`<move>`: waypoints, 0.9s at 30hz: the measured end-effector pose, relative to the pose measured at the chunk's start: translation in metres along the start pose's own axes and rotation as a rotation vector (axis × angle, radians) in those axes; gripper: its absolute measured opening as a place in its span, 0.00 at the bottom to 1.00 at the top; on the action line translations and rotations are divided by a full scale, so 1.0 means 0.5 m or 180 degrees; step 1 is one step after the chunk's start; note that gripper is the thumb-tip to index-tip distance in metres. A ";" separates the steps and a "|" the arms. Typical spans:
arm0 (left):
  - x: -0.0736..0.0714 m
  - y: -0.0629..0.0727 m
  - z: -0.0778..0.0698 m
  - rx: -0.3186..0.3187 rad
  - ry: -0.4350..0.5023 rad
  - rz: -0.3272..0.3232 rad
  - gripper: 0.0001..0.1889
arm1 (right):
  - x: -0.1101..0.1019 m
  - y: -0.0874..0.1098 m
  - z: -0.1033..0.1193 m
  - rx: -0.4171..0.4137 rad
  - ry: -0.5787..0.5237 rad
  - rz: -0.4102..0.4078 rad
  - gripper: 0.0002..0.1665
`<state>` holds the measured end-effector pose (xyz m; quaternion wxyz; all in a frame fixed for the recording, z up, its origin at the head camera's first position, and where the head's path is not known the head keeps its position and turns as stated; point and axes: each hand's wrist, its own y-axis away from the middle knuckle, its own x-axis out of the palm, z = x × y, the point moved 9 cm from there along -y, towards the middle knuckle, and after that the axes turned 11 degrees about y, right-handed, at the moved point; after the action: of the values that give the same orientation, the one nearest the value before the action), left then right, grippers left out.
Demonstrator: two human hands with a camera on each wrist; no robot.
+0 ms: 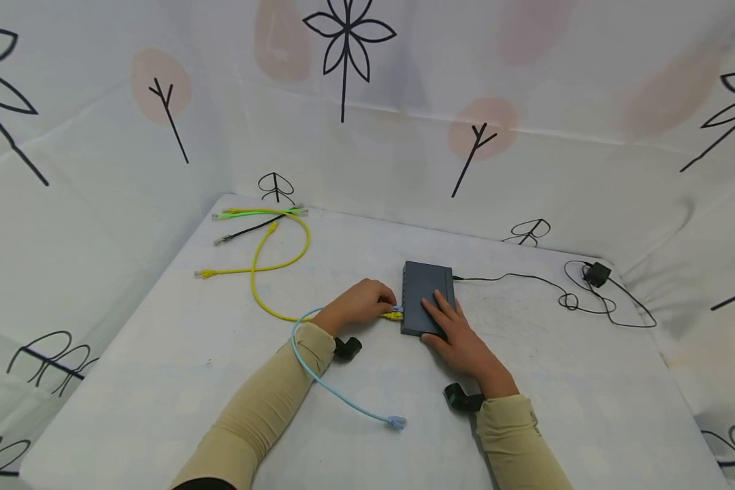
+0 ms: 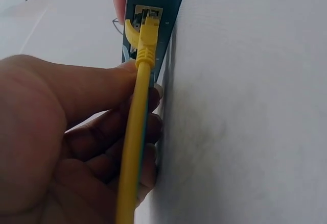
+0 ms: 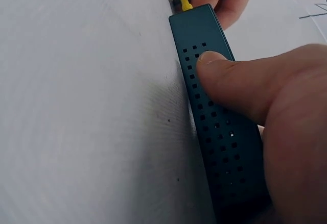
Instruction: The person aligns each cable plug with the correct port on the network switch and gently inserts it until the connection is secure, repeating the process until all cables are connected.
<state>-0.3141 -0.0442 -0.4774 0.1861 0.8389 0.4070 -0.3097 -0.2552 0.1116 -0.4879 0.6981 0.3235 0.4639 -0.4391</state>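
Note:
A dark network switch (image 1: 419, 282) lies flat on the table. My right hand (image 1: 465, 344) rests on its near right part, fingers straight across the top and thumb (image 3: 219, 71) against the vented side. At the port side, my left hand (image 1: 361, 301) pinches the end of a light blue network cable (image 1: 337, 393) between thumb and fingers; its plug is mostly hidden, so how deep it sits cannot be told. Right beside it, a yellow network cable (image 2: 134, 147) has its plug (image 2: 148, 35) in a port. The blue cable's other plug (image 1: 396, 422) lies on the near table.
At the back left lie another yellow cable (image 1: 308, 238), a green cable (image 1: 245, 214) and a black cable (image 1: 251, 231). A thin power cord (image 1: 527, 275) runs from the switch to a black adapter (image 1: 597, 274) on the right. Patterned white cloth (image 1: 367, 163) stands behind.

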 end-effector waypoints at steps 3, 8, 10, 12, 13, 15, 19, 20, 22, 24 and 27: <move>0.001 -0.004 0.000 0.0046 -0.0033 0.0004 0.12 | -0.001 0.001 0.000 -0.0002 -0.0002 -0.0011 0.40; 0.003 -0.009 -0.002 0.0089 -0.0041 0.0022 0.12 | -0.001 0.002 0.000 0.0009 0.0033 -0.0018 0.40; 0.004 -0.011 -0.004 0.0082 -0.0039 0.0029 0.12 | -0.001 0.001 0.001 0.0009 0.0042 -0.0014 0.40; 0.005 -0.012 -0.004 0.0065 -0.0034 0.0036 0.12 | -0.001 0.001 0.001 0.0013 0.0050 -0.0010 0.40; 0.004 -0.012 -0.004 0.0052 -0.0036 0.0035 0.12 | -0.001 0.000 0.003 0.0017 0.0045 -0.0004 0.40; 0.002 -0.010 -0.002 0.0026 -0.0046 0.0033 0.12 | 0.000 -0.001 0.005 0.0026 0.0059 0.0012 0.40; 0.004 -0.011 -0.003 0.0022 -0.0061 0.0036 0.12 | 0.000 0.001 0.003 0.0050 0.0068 0.0017 0.40; 0.005 -0.011 -0.003 0.0020 -0.0069 0.0031 0.12 | 0.001 0.001 0.003 0.0047 0.0069 0.0016 0.40; 0.004 -0.011 -0.003 0.0015 -0.0073 0.0015 0.12 | 0.000 0.001 0.002 0.0041 0.0055 0.0003 0.40; 0.003 -0.010 -0.003 -0.0002 -0.0056 -0.0012 0.12 | 0.001 0.000 0.001 0.0035 0.0051 -0.0013 0.40; 0.001 -0.009 -0.003 -0.0019 -0.0032 -0.0055 0.12 | 0.001 0.000 -0.001 0.0047 0.0052 -0.0019 0.40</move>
<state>-0.3169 -0.0401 -0.4769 0.1880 0.8332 0.4143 -0.3143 -0.2551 0.1120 -0.4885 0.6905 0.3308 0.4673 -0.4419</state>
